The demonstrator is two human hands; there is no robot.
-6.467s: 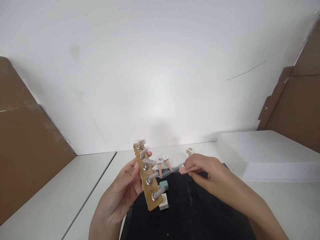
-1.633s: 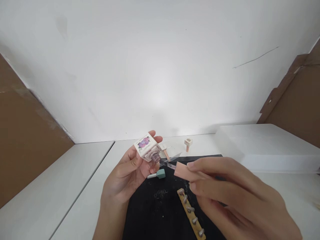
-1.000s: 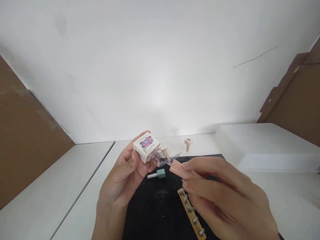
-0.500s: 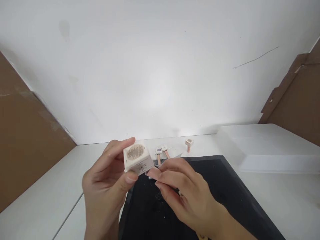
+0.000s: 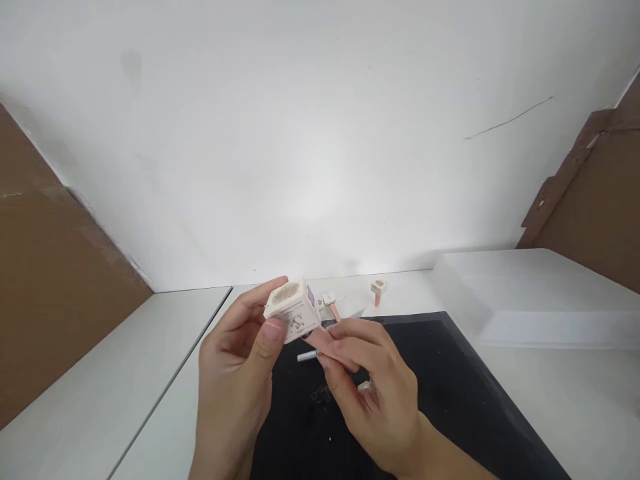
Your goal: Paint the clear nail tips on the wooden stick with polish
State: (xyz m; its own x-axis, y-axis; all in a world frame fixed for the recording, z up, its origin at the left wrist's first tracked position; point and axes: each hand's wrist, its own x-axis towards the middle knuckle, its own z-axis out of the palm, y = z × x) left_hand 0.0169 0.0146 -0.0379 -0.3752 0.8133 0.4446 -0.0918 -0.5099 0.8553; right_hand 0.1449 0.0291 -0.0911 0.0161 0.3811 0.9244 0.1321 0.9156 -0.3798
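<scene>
My left hand (image 5: 235,380) is closed around a small cream block (image 5: 294,319), its thumb on the front face. The block has a brownish textured patch on top and dark printing on its side. My right hand (image 5: 383,390) pinches a pink handle-like piece (image 5: 324,343) at the block's lower right corner. Whether the two pieces are joined is hard to tell. Just below lies a short silvery stick (image 5: 307,357). A small yellowish object (image 5: 365,385) shows by my right fingers, partly hidden.
A black mat (image 5: 440,407) lies on the white table. Behind it stands a similar block on a pink stem (image 5: 379,288), with another pink-stemmed piece (image 5: 330,301) lying near my hands. A white box-like lid (image 5: 540,293) sits at right; brown cardboard panels (image 5: 60,293) flank the sides.
Both hands have shifted right, the left more. The block has turned, so more of its printed side shows. The pink piece is more visible, and the silvery stick is now uncovered.
</scene>
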